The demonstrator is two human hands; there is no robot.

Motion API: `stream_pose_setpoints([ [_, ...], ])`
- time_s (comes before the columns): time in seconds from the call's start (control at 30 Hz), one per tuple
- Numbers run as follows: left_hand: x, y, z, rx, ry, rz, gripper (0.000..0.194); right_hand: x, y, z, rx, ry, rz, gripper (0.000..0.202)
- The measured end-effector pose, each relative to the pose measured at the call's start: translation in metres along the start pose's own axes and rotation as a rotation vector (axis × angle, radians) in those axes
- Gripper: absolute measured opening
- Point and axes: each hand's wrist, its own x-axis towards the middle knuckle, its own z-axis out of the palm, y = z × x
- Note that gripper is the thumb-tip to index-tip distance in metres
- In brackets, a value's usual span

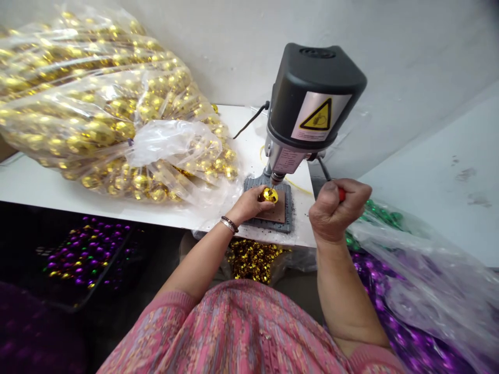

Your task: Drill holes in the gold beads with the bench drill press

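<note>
A small bench drill press [317, 93] with a black motor housing and a yellow warning label stands on the white table. My left hand [251, 203] pinches a shiny gold ball [270, 195] between thumb and fingers. The ball rests on a brown board [278, 210] over the grey drill base [289, 221]. Directly above, the thin drill bit [272, 185] meets the ball's top; whether it has gone in I cannot tell. On the right, my right hand [339, 208] is closed around the press's feed lever [324, 169], and a bit of red grip shows between the fingers.
A large clear bag of gold balls [97, 119] covers the table's left side. Gold pieces [253, 259] lie in plastic on my lap. Purple, gold and green beads [88, 249] fill a crate below left. Bags with green and purple items [413, 291] stand at right.
</note>
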Motion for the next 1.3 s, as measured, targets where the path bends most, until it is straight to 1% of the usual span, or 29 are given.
stream_pose_setpoints([
  [0.1,0.000,0.000,0.000,-0.025,0.025,-0.004,0.044,-0.005,-0.002,0.003,0.032,0.011,-0.012,0.013],
  [0.2,0.000,0.000,0.000,-0.031,0.011,-0.012,0.045,0.002,-0.006,0.004,0.047,0.046,0.015,0.015],
  [0.27,-0.002,0.001,0.001,-0.020,0.016,-0.025,0.051,0.018,-0.010,0.005,0.045,0.055,0.049,0.017],
  [0.33,-0.006,0.002,0.001,-0.020,0.025,-0.025,0.057,0.039,-0.015,0.004,0.038,0.033,0.088,0.020],
  [0.4,-0.012,0.002,0.000,-0.055,0.019,-0.017,0.056,0.060,-0.019,0.004,0.030,-0.005,0.138,0.023],
  [0.47,-0.020,0.001,-0.003,-0.100,0.009,-0.015,0.053,0.075,-0.022,0.005,0.028,-0.042,0.194,0.024],
  [0.53,-0.031,-0.002,-0.008,-0.119,0.014,-0.017,0.055,0.080,-0.023,0.005,0.041,-0.058,0.222,0.025],
  [0.6,-0.045,-0.005,-0.016,-0.126,-0.005,0.004,0.060,0.079,-0.024,0.006,0.063,-0.049,0.222,0.026],
  [0.73,-0.074,-0.013,-0.035,-0.136,-0.148,0.106,0.065,0.072,-0.019,0.007,0.079,-0.028,0.203,0.028],
  [0.8,-0.084,-0.015,-0.046,-0.085,-0.176,0.111,0.063,0.070,-0.014,0.008,0.067,-0.021,0.191,0.031],
  [0.83,-0.088,-0.016,-0.053,-0.056,-0.152,0.095,0.058,0.069,-0.011,0.008,0.062,-0.017,0.189,0.033],
  [0.87,-0.090,-0.017,-0.060,-0.032,-0.093,0.073,0.051,0.068,-0.008,0.008,0.058,-0.014,0.192,0.033],
  [0.9,-0.092,-0.018,-0.070,-0.010,0.010,0.052,0.042,0.067,-0.006,0.008,0.054,-0.013,0.198,0.033],
  [0.93,-0.093,-0.020,-0.081,0.016,0.159,0.032,0.033,0.067,-0.004,0.008,0.048,-0.017,0.209,0.033],
  [1.0,-0.093,-0.024,-0.107,0.099,0.558,-0.015,0.022,0.066,-0.003,0.007,0.032,-0.030,0.239,0.032],
  [1.03,-0.094,-0.028,-0.122,0.153,0.769,-0.050,0.021,0.065,-0.003,0.007,0.023,-0.036,0.254,0.032],
  [1.07,-0.094,-0.032,-0.137,0.213,0.952,-0.109,0.023,0.066,-0.003,0.007,0.018,-0.038,0.270,0.032],
  [1.1,-0.094,-0.037,-0.151,0.259,1.070,-0.188,0.028,0.066,-0.005,0.007,0.017,-0.042,0.283,0.032],
  [1.17,-0.094,-0.049,-0.175,0.261,1.123,-0.282,0.040,0.067,-0.008,0.007,0.020,-0.045,0.304,0.033],
  [1.2,-0.093,-0.056,-0.184,0.249,1.117,-0.373,0.047,0.068,-0.010,0.006,0.020,-0.046,0.305,0.034],
  [1.23,-0.092,-0.064,-0.191,0.212,1.096,-0.413,0.051,0.069,-0.011,0.006,0.021,-0.046,0.301,0.034],
  [1.27,-0.090,-0.071,-0.196,0.132,1.046,-0.387,0.048,0.069,-0.013,0.005,0.018,-0.048,0.295,0.034],
  [1.3,-0.086,-0.078,-0.200,0.016,0.947,-0.296,0.039,0.069,-0.014,0.005,0.013,-0.053,0.286,0.035],
])
